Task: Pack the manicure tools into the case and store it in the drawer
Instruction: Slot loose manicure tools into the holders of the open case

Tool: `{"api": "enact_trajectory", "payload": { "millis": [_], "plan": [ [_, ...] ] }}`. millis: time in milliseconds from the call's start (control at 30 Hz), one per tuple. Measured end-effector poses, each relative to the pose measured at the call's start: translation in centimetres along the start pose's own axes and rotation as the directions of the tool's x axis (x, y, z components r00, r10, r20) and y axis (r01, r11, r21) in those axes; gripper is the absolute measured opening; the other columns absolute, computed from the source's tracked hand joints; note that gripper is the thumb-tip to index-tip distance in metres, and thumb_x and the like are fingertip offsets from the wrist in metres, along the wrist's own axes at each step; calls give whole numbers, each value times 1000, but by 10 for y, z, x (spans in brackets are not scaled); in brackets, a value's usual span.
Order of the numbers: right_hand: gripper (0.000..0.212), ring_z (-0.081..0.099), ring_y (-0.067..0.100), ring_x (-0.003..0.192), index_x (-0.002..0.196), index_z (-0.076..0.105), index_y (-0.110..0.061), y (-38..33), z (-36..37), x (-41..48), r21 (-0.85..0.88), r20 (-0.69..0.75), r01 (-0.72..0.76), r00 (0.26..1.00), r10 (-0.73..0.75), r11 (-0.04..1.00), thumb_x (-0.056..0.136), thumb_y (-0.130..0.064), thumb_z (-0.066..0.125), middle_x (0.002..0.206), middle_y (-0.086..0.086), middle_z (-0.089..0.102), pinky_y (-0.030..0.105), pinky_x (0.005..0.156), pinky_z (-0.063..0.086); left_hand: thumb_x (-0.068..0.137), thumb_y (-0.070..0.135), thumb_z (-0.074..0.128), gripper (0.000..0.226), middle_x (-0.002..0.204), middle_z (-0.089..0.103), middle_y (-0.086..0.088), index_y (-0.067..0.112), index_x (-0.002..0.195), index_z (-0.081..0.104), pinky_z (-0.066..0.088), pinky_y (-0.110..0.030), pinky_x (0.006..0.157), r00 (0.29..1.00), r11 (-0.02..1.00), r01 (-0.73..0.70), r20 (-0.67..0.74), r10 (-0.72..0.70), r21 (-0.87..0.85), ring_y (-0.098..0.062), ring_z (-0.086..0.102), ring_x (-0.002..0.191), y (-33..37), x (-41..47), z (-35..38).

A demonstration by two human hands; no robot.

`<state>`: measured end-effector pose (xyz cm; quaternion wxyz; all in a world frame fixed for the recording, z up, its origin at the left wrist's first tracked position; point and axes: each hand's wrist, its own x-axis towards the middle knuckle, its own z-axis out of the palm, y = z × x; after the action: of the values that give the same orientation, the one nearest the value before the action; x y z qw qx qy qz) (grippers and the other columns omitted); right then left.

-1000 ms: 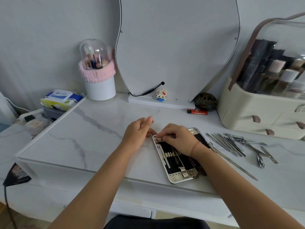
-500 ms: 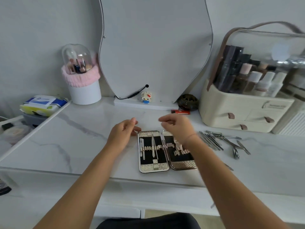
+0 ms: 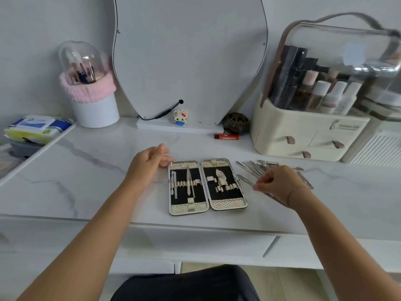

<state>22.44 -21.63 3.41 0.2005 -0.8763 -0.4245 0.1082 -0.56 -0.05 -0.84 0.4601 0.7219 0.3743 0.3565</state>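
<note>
Now that your right hand (image 3: pixel 280 183) has left the opened case (image 3: pixel 217 192) for the loose manicure tools (image 3: pixel 253 168) just right of it, fingers (image 3: pixel 258 187) curling at one, grip unclear, while your left hand (image 3: pixel 149 164) rests slack by its far-left corner, packing can start.

Left forearm (image 3: pixel 97 224): bare, enters from the lower left corner and reaches forward and inward.
Left hand (image 3: pixel 149 162): palm down, fingers loosely bent and slightly spread, index pointing right. It holds nothing.
Right forearm (image 3: pixel 336 235): bare, enters from the lower right corner and angles inward.
Right hand (image 3: pixel 280 183): back of the hand up, wrist bent, fingers curled. The thumb and forefinger tips meet on a thin metal tool (image 3: pixel 245 180). Cannot tell whether the tool is lifted.
The hands are well apart.
</note>
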Motion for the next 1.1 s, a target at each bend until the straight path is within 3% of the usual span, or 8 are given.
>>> {"api": "enact_trajectory", "payload": {
  "millis": [200,400,467,533,600,800,1100],
  "plan": [
    [8,52,2,56,73,74,-12,-4,-2,5,-22,62,-17,998,18,1000,77,-19,72,62,-6,62,13,50,38,96,44,38,40,84,73,11,18,100,67,47,-37,92,1000,1000,-7,-5,7,-5,2,61,67,2,-1,2],
    [14,53,6,59,64,67,-18,-2,-7,8,-12,71,17,997,-16,1000,78,-17,70,62,-7,61,17,51,37,95,48,39,35,83,74,12,26,94,67,47,-34,87,1000,1000,2,0,-2,-1,1,62,69,0,0,0],
    [14,54,5,53,67,65,-18,-4,-14,14,211,13,35,999,-39,977,79,-12,71,60,-4,63,18,53,40,94,48,41,36,84,74,11,24,97,67,46,-31,84,1000,1000,-1,3,1,13,2,62,69,0,0,1],
    [11,56,6,48,88,65,-13,-17,-18,20,527,30,36,998,-61,849,80,-6,69,59,0,66,18,50,46,95,40,45,30,87,73,10,20,100,67,44,-25,78,1000,999,-3,11,3,32,5,61,66,1,-1,1],
    [29,55,9,50,111,57,-11,-39,-12,29,693,128,-1,984,-121,721,84,-2,64,65,7,66,19,49,48,95,32,48,24,88,71,10,20,98,69,44,-22,75,1000,998,-6,14,5,59,5,61,66,2,-1,1],
    [58,59,16,60,138,40,-15,-99,30,66,699,207,9,955,-215,715,85,0,61,75,13,64,25,60,58,94,36,47,32,87,71,7,23,82,74,39,-13,71,999,973,-24,37,16,228,-6,62,85,4,-3,0],
    [56,63,14,49,136,43,-15,-111,49,94,617,219,47,948,-229,785,85,0,61,66,10,63,26,55,57,95,35,47,31,89,70,8,19,91,74,37,-9,73,999,975,-34,21,30,221,-3,61,85,3,1,-1]
  ]
}}
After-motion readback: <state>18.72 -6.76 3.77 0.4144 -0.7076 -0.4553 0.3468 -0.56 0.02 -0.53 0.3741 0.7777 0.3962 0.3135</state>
